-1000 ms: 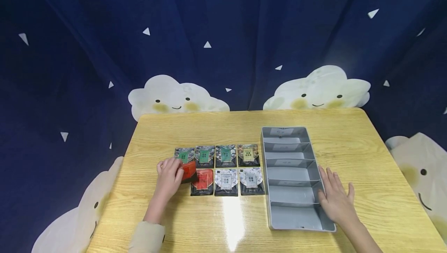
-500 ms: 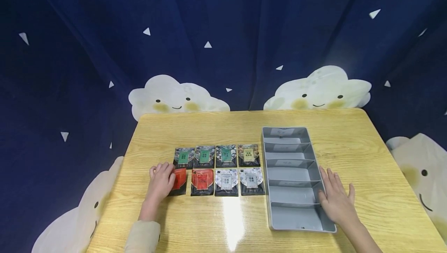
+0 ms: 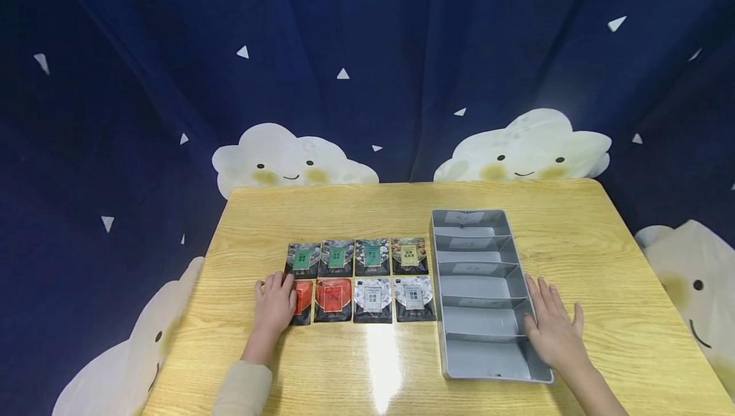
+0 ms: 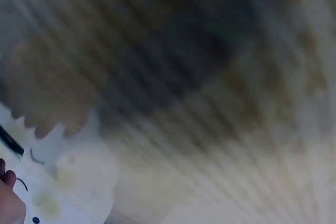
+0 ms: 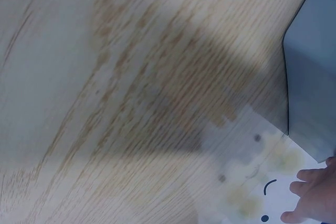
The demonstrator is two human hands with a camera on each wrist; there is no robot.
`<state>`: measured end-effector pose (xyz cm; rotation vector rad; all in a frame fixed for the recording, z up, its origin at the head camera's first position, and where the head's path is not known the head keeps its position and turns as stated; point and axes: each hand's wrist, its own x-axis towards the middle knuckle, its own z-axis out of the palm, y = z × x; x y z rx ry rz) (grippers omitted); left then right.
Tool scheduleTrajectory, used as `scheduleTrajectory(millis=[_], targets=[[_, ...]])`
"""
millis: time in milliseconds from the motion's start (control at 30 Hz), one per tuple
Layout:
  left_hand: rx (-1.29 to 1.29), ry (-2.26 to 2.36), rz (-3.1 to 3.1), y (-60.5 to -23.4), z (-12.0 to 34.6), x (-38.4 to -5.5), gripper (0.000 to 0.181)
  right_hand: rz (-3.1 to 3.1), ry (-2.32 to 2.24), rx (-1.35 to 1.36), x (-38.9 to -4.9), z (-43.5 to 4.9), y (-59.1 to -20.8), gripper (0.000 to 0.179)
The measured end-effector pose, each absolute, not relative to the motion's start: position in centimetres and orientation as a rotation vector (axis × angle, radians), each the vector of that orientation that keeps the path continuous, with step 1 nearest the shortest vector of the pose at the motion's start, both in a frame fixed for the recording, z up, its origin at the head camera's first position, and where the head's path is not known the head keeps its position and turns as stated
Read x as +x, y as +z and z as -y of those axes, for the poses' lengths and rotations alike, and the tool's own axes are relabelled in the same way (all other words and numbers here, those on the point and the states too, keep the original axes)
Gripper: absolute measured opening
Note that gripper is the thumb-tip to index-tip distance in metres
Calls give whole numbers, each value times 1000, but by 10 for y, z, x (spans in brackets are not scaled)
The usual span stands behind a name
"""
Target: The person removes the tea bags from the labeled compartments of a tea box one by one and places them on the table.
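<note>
My left hand (image 3: 274, 304) rests over the left part of a red and black tea packet (image 3: 302, 303), its fingers relaxed. The hand hides that packet's left side. Right beside it is a second red tea packet (image 3: 333, 299), then two white floral tea packets (image 3: 372, 300). Behind lies a row of green-labelled tea packets (image 3: 336, 258) ending in a yellow-labelled one (image 3: 409, 255). My right hand (image 3: 554, 330) lies with fingers extended against the right side of a grey divided box (image 3: 476, 320). In the left wrist view, only a few fingers (image 4: 8, 179) show at the lower left.
The box stands right of the packets, its long side running front to back, with thin dividers and white labels inside. All of it sits on a wooden table (image 3: 356, 212). A dark blue curtain (image 3: 390, 103) with cloud prints hangs behind.
The left hand lowered the red packet from a tilted position onto the table at the front row's left end. Packet and hand then shifted slightly right. The right hand stayed put.
</note>
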<state>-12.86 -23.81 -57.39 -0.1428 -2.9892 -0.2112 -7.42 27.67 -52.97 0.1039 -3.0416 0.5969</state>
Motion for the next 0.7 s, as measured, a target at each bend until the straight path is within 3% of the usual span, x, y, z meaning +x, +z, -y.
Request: scheduleTrajectory(millis=[700], targets=[[-127,-173,2916,-590,233,-131,24,3040,598,103,-74,-277,-531,70]])
